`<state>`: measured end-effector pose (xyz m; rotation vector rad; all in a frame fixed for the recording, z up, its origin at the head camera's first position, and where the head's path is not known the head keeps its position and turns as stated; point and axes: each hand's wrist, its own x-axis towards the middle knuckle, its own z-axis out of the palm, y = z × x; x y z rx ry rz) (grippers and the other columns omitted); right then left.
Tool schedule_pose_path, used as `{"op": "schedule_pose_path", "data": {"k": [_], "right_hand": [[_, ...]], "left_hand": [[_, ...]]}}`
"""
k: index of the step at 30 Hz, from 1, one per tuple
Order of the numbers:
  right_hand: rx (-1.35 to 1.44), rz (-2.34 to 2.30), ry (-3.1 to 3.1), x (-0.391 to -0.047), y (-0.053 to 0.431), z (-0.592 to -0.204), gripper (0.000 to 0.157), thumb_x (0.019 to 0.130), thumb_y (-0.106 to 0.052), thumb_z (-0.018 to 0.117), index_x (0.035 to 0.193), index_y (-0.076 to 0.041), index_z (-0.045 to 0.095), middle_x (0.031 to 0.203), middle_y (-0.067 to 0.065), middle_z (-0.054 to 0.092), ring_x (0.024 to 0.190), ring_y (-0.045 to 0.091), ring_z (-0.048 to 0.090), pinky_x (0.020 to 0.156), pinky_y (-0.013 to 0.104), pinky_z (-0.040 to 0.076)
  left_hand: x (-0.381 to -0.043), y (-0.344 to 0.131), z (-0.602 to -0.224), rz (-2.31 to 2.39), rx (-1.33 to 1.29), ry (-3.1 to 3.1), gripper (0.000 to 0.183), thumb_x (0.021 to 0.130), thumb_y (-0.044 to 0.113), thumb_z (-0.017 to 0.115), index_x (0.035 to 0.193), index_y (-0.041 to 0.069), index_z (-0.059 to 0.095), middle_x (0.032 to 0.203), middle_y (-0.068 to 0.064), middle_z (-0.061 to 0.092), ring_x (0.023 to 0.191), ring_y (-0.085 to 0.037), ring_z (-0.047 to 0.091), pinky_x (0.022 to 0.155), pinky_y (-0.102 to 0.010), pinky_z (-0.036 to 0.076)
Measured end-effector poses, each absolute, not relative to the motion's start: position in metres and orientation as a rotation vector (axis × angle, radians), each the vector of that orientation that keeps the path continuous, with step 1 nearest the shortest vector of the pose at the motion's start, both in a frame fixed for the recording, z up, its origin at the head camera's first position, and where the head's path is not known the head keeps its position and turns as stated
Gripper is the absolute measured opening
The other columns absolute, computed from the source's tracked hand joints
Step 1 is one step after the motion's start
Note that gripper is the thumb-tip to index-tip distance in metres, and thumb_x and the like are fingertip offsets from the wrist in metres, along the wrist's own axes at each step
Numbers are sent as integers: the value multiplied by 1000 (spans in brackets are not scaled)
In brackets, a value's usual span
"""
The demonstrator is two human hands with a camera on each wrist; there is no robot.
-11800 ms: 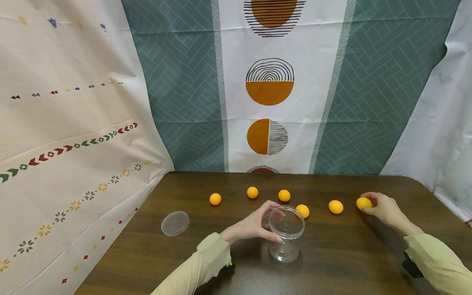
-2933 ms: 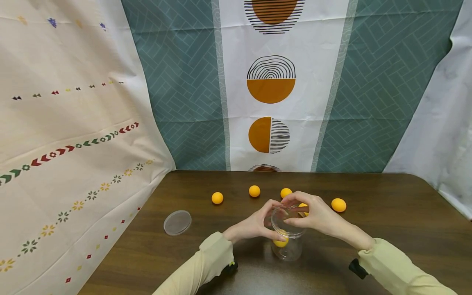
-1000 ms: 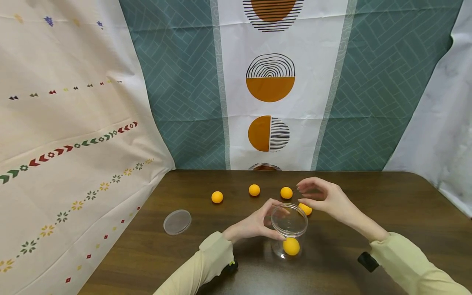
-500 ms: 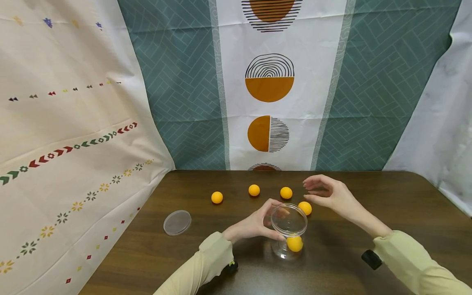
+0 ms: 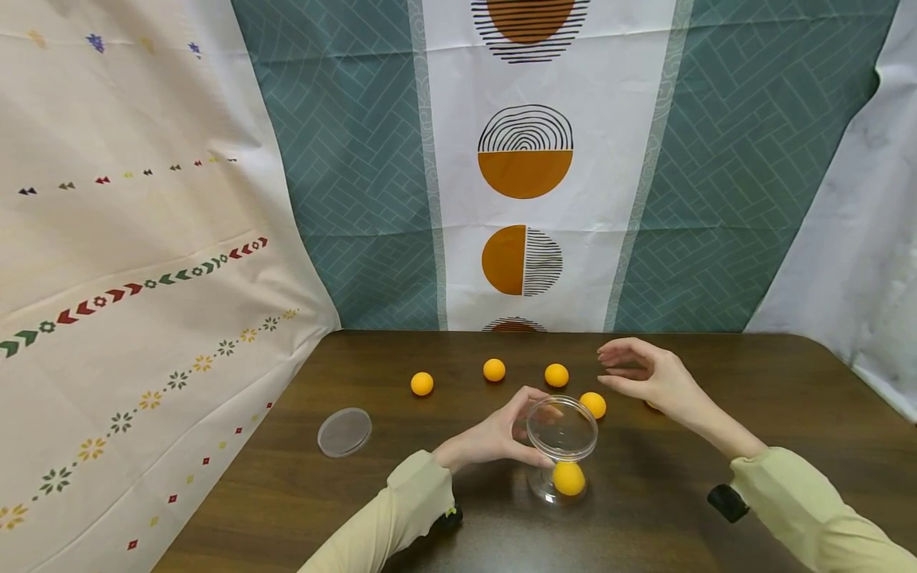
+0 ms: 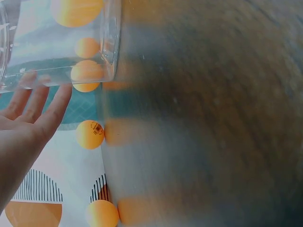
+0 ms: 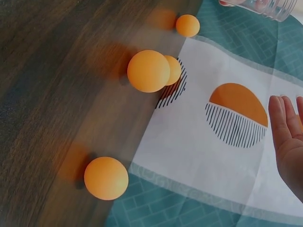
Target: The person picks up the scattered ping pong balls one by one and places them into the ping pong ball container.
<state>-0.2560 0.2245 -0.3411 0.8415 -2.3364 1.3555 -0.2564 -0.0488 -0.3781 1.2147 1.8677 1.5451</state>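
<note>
A clear plastic jar [image 5: 562, 434] stands upright and uncovered on the table, with one orange ping-pong ball [image 5: 569, 479] at its bottom. My left hand [image 5: 497, 436] holds the jar's left side between thumb and fingers; in the left wrist view its fingertips [image 6: 64, 94] lie against the clear wall. To the right of the jar, my right hand [image 5: 655, 378] hovers with loosely bent fingers, holding nothing. Just left of and below it lies another ball [image 5: 592, 405]. One more ball [image 5: 652, 407] is mostly hidden behind this hand. The right wrist view shows the fingers [image 7: 279, 118] apart from every ball.
More orange balls lie towards the back: one behind the jar [image 5: 556, 376], one left of that [image 5: 494, 370], one farther left [image 5: 422, 383]. A clear round lid [image 5: 345, 432] lies flat on the left of the dark wooden table [image 5: 286, 509]. Fabric [image 5: 372, 199] hangs behind.
Earlier my right hand held a ball at the far right, then reached over the jar's mouth; the ball now sits inside. The hand has since drawn back rightward. My left hand stays on the jar.
</note>
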Motion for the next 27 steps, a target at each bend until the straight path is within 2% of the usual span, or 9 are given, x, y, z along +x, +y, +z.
{"op": "schedule_pose_path", "data": {"k": [3,9,13,19,27], "right_hand": [[832,1365,-2335,-257,226,-342,35,77,-4,71,108,0,56,102,10,60,90,17,57,78,24,45],[819,1376,-2332,-258,229,-343,36,76,-2,71,108,3,56,102,15,59,91,27,57,77,21,44],[808,1379,-2332,-259,231,-343,36,76,-2,72,107,3,56,101,15,59,90,27,57,77,21,44],[797,1364,-2339,-259,233,-343,35,76,-2,71,107,3,56,100,15,59,90,26,57,76,21,45],[759,1303,-2370,-258,238,-345,34,76,1,71,107,3,56,99,13,60,88,17,58,73,19,45]], "left_hand": [[-261,-48,-384,1550,1214,1864,66,78,13,69,130,11,27,129,-15,41,119,-23,39,88,-36,38],[-272,-46,-402,1549,1218,1884,66,78,18,70,129,20,29,128,-5,43,117,-17,40,88,-33,38],[-274,-46,-405,1549,1230,1886,67,77,21,71,129,21,28,127,-1,44,117,-15,40,89,-33,38],[-273,-47,-404,1551,1230,1886,67,77,19,71,129,21,29,127,-1,44,117,-15,40,88,-32,38],[-256,-48,-378,1550,1230,1860,66,78,12,69,129,7,27,128,-17,41,118,-28,38,90,-34,37]]}}
